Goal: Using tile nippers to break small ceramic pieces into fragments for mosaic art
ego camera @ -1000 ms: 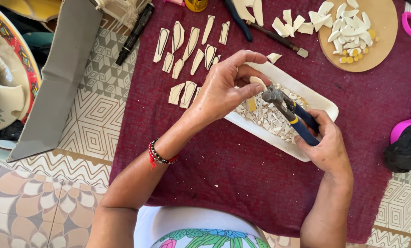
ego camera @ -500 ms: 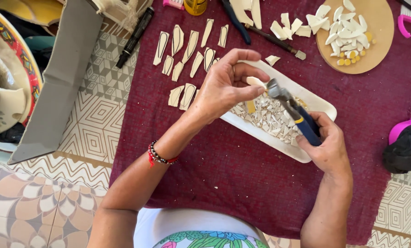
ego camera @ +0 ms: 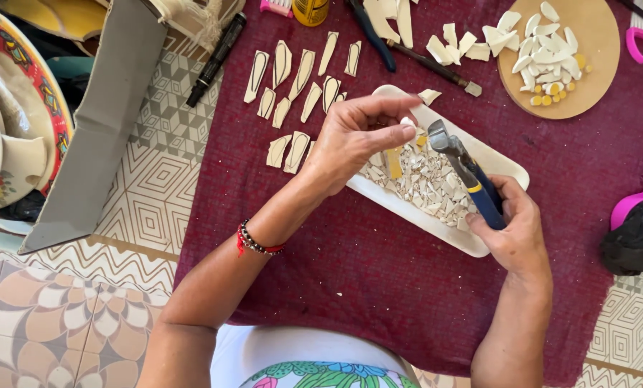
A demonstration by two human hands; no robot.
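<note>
Change: nippers' jaws sat against the chip a second ago; now pulled off toward 4 o'clock, small gap between; left hand kept over the tray throughout.
Head view, left hand (ego camera: 350, 144): fingers pressed together at the tips, thumb and forefinger pinching a small white ceramic chip (ego camera: 407, 123) above the tray; beaded bracelet (ego camera: 257, 244) with red cord on the wrist.
Head view, right hand (ego camera: 511, 230): wrapped closed around the blue handles of the tile nippers (ego camera: 465, 169); metal head points to 10 o'clock, just beside the chip, not touching; whether the jaws are apart, cannot tell.
Chip place: over the 12 o'clock part of the white rectangular tray (ego camera: 422, 219), held in the air.
Tray: lies slantwise on the maroon cloth (ego camera: 350, 273), filled with pale broken shards (ego camera: 422, 179); one yellow piece among them.
At 10 o'clock of the tray: rows of cut cream tile strips (ego camera: 292, 72) with dark outlines, on the cloth.
At 1 o'clock: round wooden board (ego camera: 587, 50) with white petal-shaped pieces and small yellow bits.
At 12 o'clock: thin brush (ego camera: 436, 66) lying on the cloth, white offcuts beside it.
At 3 o'clock: pink plastic item (ego camera: 637, 197) with a black cloth (ego camera: 634, 241) on it, cloth edge.
At 9 o'clock, well apart: grey cardboard flap (ego camera: 99, 129), black marker (ego camera: 217, 57), painted ceramic plate (ego camera: 20, 93) on patterned tiles.
</note>
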